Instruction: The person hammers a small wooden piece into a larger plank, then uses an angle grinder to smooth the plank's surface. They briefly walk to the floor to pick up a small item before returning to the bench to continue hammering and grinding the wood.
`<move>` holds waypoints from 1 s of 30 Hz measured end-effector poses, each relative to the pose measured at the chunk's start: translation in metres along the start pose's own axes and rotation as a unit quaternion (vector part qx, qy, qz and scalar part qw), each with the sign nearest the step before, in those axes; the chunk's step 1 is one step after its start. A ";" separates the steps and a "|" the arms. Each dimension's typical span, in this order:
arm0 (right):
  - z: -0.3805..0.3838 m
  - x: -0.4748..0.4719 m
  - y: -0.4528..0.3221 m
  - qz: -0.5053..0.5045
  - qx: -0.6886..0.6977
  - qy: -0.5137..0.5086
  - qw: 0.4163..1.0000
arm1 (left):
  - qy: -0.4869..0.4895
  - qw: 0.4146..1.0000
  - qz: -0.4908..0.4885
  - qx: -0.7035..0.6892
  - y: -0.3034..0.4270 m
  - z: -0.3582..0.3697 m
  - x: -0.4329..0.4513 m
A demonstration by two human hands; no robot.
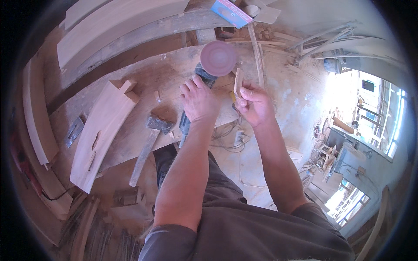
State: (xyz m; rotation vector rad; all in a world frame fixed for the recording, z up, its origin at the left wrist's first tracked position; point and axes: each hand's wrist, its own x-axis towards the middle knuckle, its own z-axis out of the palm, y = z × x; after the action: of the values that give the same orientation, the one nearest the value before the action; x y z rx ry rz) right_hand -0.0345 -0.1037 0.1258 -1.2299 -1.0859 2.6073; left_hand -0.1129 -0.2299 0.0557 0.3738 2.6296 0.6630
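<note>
My right hand (258, 102) holds a small flat piece of wood (238, 83) upright between thumb and fingers. My left hand (200, 101) lies over the body of an angle grinder (205, 77), whose round disc (218, 58) faces up just beyond the fingers. How firmly that hand grips the tool cannot be told. To the left on the wooden bench (156, 71) rest a hammer with a wooden handle (143, 156), a curved wooden part (104, 130) with slots and a tenon, and a metal plane blade (74, 131).
Large curved boards (124, 29) lie along the far left. A printed box (232, 13) stands at the back. Cables (228, 143) and a power strip (239, 138) are on the floor right of the bench. Wood strips (346, 42) lean at the wall.
</note>
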 end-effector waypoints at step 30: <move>0.055 0.066 -0.015 -0.278 -0.674 0.210 0.652 | -0.009 1.000 0.003 -0.011 0.000 0.001 0.000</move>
State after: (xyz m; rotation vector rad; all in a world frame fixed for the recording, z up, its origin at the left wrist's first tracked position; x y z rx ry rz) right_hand -0.1217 -0.1019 0.1160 -1.0924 -2.7363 0.6708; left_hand -0.1128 -0.2294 0.0550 0.3789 2.6024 0.6866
